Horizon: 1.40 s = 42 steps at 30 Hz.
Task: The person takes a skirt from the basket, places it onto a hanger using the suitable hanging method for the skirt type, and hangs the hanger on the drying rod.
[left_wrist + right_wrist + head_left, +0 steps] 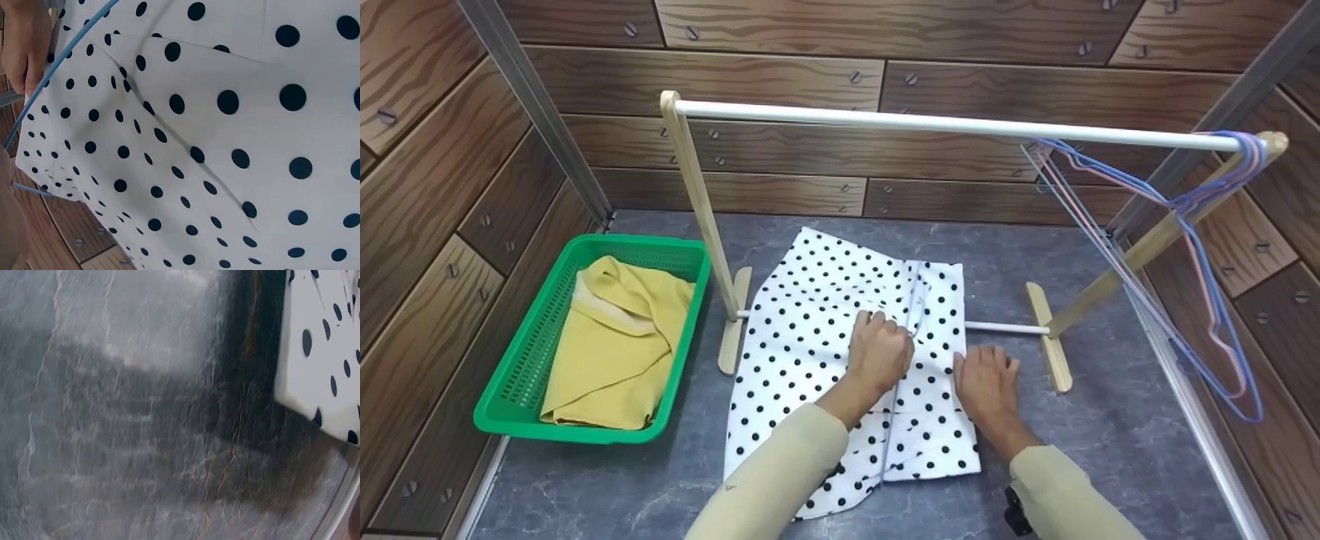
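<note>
A white cloth with black polka dots (802,352) lies spread on the grey surface, partly beneath the rack. Along its right part runs a thin bluish clothes hanger (890,427), its wire (66,56) also crossing the cloth in the left wrist view. My left hand (881,351) has its fingers curled at the hanger's middle and seems to grip it; the fingertips are hidden. Beside the cloth's right edge, my right hand (988,381) lies palm down with fingers fairly straight, touching the edge. The right wrist view shows mostly the surface and a cloth corner (320,377).
A wooden rack with a white top rail (930,126) stands over the cloth's far part. Several blue and pink hangers (1185,202) hang at its right end. On the left, a green basket (502,420) holds a folded yellow garment (619,360). Wood-patterned walls surround the area.
</note>
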Each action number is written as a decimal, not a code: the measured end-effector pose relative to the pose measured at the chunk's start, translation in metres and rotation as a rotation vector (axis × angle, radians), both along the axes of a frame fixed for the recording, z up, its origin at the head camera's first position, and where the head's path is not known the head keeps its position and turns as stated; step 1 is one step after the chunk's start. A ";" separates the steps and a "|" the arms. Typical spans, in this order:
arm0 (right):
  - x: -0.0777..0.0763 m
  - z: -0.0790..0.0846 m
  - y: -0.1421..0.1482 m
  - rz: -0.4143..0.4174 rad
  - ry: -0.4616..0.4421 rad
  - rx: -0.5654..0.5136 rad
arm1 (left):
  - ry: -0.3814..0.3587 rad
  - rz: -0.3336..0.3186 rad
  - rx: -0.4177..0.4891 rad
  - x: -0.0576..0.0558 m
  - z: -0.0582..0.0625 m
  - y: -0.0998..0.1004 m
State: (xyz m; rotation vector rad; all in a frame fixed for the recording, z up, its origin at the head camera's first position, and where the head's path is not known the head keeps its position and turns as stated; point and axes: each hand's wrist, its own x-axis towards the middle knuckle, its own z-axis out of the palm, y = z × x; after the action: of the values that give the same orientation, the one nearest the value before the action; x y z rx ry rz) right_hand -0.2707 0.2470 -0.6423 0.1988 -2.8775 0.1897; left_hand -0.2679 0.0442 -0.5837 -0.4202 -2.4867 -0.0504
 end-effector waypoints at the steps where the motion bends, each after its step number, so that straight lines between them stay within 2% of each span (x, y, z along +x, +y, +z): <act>1: 0.000 0.001 0.001 0.001 0.005 -0.007 | 0.006 0.002 0.006 0.000 0.000 -0.003; 9: 0.000 0.002 0.009 -0.023 0.009 -0.032 | 0.054 0.026 0.048 -0.001 0.001 -0.017; 14: 0.003 0.000 0.001 -0.037 -0.077 -0.117 | 0.020 0.009 0.067 0.002 0.000 -0.014; 18: 0.007 -0.003 -0.005 -0.040 -0.142 -0.173 | -0.013 0.038 0.078 0.003 -0.001 -0.013; 25: 0.023 -0.013 -0.002 0.002 -0.206 -0.235 | -0.011 0.047 0.082 0.003 -0.003 -0.015; 31: 0.031 -0.017 0.002 0.070 -0.256 -0.225 | 0.018 0.041 0.084 0.000 -0.002 -0.021; 34: 0.030 -0.015 0.004 0.089 -0.255 -0.205 | 0.014 0.040 0.088 -0.002 0.000 -0.024; 42: 0.021 -0.004 0.017 0.104 -0.180 -0.182 | -0.042 0.077 0.084 -0.005 0.008 -0.033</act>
State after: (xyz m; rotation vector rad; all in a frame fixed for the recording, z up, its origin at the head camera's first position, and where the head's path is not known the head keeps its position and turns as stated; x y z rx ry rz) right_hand -0.2495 0.2637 -0.6464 0.3112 -3.0063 0.5119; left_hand -0.2728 0.0108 -0.5756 -0.2914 -2.5293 -0.1330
